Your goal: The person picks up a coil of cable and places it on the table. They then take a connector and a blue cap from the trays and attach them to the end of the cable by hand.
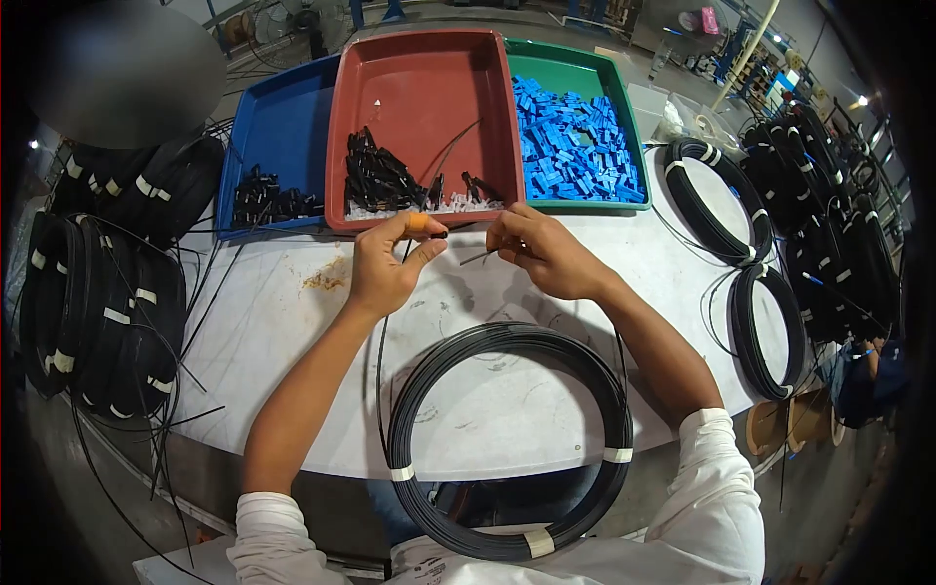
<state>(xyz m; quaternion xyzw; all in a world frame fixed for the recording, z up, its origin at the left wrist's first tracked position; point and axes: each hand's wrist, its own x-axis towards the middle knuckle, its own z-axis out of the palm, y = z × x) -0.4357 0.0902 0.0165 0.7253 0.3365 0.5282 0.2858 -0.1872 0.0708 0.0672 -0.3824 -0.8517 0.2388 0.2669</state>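
Left edge: bundled black cable coils (102, 312), banded with pale tape, loose ends trailing.
Far left: blue tray (283, 127), small black parts (265, 200) at its near end.
Beside it: red tray (419, 88), longer black pieces (375, 175) and small whitish bits (468, 204) in its near part.
Left hand (395, 268): just near the red tray; thumb and an orange-wrapped finger pinch a small dark part (438, 235).
Centre, near: large black cable coil (405, 429), three pale tape bands visible, its far part over the white bench (336, 419), its near part past the edge, by the person's body.
Right hand (551, 255): fingers curled together, pinching a black cable end (478, 257) pointing left, apart from the dark part.
Far right of centre: green tray (561, 66), many blue pieces (575, 146).
Right: two taped black coils, one farther (686, 200), one nearer (745, 327).
Right edge: more stacked coils (848, 253).
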